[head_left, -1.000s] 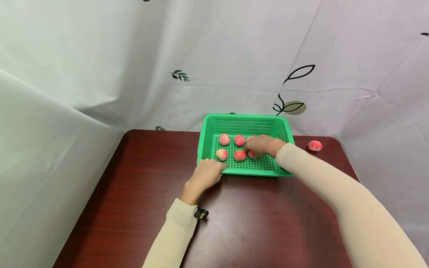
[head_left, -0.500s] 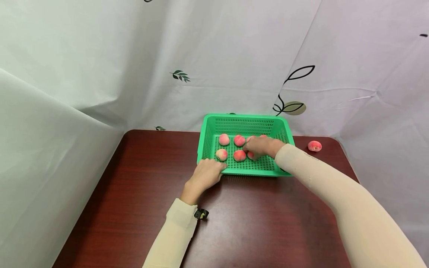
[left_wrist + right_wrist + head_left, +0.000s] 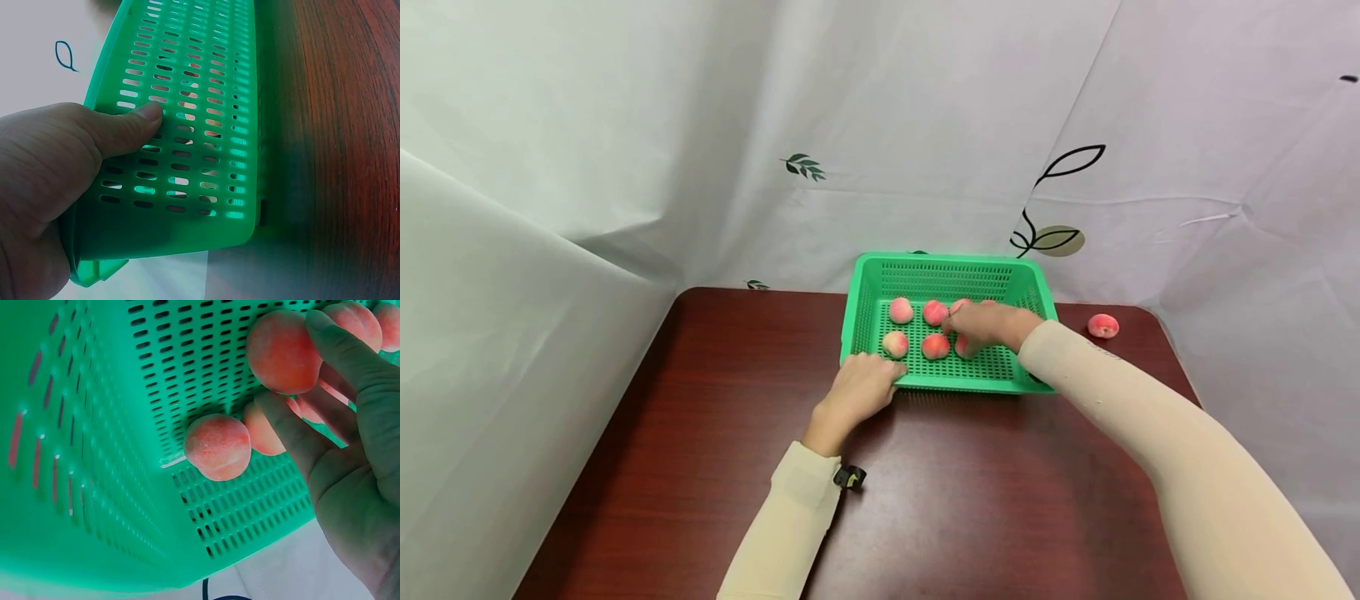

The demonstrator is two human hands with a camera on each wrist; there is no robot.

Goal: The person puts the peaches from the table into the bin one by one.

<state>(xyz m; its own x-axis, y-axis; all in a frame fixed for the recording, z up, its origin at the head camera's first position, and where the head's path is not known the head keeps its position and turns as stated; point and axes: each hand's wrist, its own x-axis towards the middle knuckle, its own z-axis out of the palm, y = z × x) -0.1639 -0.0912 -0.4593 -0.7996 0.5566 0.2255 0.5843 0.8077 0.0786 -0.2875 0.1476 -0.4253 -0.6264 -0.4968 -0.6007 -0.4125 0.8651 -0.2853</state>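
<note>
A green plastic basket [image 3: 955,385] with slotted walls stands at the back of the table. My left hand [image 3: 863,387] grips its near rim at the left corner; in the left wrist view the thumb [image 3: 134,128] lies along the outside of the slotted wall. Inside the basket, peaches lie in two rows, among them a pale one [image 3: 896,344] and a redder one [image 3: 936,347]. My right hand [image 3: 988,325] reaches in from the right and pinches a peach [image 3: 281,353] of the near row between thumb and fingers. It partly covers the peaches [image 3: 217,447] behind it.
Another peach [image 3: 1103,326] lies on the dark red-brown table [image 3: 985,492], right of the basket. White cloth [image 3: 880,167] with leaf prints hangs behind and on both sides. A black band [image 3: 850,477] sits at the left wrist.
Hardly anything differs: both hands stay where they were, the left at the basket rim and the right at the peach. The view shifts very slightly.
</note>
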